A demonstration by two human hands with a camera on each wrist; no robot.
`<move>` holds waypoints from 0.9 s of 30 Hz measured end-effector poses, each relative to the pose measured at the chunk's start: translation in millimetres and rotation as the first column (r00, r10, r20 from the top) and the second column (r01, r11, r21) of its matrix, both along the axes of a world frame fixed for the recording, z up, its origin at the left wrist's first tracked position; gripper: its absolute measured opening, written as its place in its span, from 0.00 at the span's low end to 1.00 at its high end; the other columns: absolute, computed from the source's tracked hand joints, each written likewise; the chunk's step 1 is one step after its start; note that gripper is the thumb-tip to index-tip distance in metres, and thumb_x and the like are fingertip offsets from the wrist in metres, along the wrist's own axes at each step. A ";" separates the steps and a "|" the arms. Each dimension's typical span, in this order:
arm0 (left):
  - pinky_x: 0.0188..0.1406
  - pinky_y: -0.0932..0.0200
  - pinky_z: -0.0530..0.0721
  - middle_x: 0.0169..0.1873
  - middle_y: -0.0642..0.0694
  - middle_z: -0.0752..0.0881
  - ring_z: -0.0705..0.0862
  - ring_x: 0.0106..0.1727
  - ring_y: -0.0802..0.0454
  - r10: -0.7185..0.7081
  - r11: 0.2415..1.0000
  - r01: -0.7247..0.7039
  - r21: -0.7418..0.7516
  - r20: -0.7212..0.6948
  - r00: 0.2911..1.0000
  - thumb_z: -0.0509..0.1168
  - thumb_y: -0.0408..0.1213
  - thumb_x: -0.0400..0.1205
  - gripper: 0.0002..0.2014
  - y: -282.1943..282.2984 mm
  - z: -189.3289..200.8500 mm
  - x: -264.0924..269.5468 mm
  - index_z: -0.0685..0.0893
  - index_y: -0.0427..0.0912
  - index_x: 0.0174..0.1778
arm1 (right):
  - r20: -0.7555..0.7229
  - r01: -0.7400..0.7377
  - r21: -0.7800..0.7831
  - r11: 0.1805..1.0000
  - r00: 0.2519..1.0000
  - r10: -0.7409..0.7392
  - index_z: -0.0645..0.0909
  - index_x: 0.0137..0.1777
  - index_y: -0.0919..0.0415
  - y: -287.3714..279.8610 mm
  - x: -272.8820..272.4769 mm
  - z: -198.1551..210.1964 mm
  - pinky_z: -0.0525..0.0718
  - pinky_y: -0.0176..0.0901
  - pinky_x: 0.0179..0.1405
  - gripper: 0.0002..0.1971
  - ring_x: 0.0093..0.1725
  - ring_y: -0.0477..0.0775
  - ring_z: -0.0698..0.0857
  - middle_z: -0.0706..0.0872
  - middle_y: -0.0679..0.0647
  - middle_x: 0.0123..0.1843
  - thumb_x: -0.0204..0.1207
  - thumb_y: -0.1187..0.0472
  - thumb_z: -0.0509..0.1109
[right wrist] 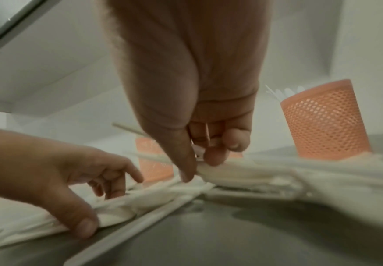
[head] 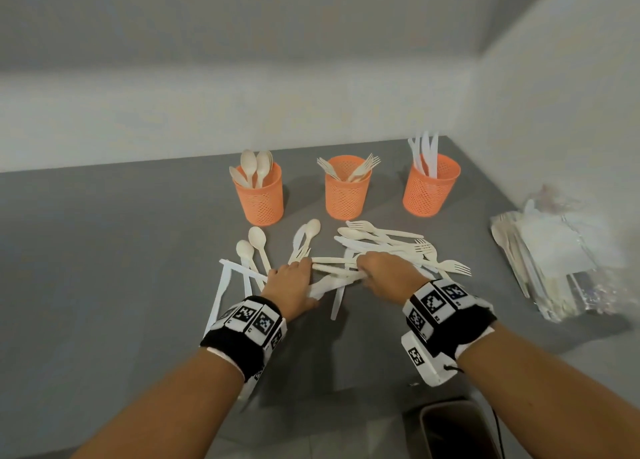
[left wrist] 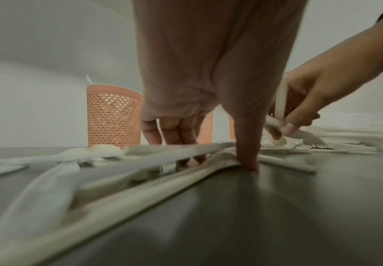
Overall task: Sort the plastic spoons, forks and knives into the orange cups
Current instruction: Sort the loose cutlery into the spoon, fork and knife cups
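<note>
Risks dragging tangled neighbours along or mixing types: right hand (head: 384, 268) pinching cream utensil handles (right wrist: 140, 154) in the table's loose cutlery pile (head: 381, 247), left hand (head: 294, 282) pressing flat, short of the orange cups (head: 346, 188).

Materials and finishes
Cups (head: 263, 195): orange perforated plastic, matt. Cutlery (head: 384, 244): smooth cream and white plastic. Table (head: 104, 268): grey, matt.
</note>
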State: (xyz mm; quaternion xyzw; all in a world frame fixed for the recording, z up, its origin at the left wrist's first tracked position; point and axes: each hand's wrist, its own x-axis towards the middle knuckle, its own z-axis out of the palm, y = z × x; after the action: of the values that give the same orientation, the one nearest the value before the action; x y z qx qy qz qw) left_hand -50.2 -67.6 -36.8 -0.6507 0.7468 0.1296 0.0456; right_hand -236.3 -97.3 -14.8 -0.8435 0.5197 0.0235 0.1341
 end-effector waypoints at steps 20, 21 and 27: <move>0.60 0.48 0.76 0.60 0.33 0.79 0.80 0.61 0.35 0.093 0.995 -0.088 0.050 -0.103 0.990 0.49 0.29 0.84 0.14 -12.1 -4.6 -6.0 0.72 0.30 0.62 | 0.837 0.287 0.121 0.950 0.485 -0.253 0.74 0.53 0.62 -3.5 -6.3 34.8 0.80 0.42 0.43 0.09 0.36 0.47 0.78 0.78 0.52 0.35 0.84 0.63 0.52; 0.54 0.48 0.76 0.56 0.31 0.82 0.81 0.56 0.34 0.112 0.994 -0.111 0.018 -0.214 0.970 0.50 0.29 0.84 0.12 -12.9 -0.8 -5.5 0.72 0.29 0.59 | 0.842 0.293 0.073 0.953 0.494 -0.216 0.74 0.54 0.62 -2.2 -4.0 36.6 0.81 0.44 0.45 0.09 0.37 0.47 0.78 0.78 0.54 0.38 0.84 0.63 0.52; 0.28 0.68 0.72 0.30 0.43 0.77 0.75 0.31 0.49 0.088 0.932 -0.331 -0.144 -0.799 0.596 0.51 0.35 0.87 0.09 -18.1 25.8 -4.5 0.70 0.38 0.41 | 0.747 0.142 -0.234 0.962 0.659 0.085 0.74 0.60 0.70 6.8 22.2 46.8 0.69 0.16 0.53 0.12 0.50 0.39 0.76 0.71 0.53 0.59 0.83 0.66 0.54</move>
State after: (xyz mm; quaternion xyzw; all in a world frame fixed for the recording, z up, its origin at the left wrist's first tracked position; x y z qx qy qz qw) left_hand -54.7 -85.6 -11.0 -0.6129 0.6194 0.2972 -0.3904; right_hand -214.1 -90.5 32.0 -0.7792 0.4293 -0.4004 0.2196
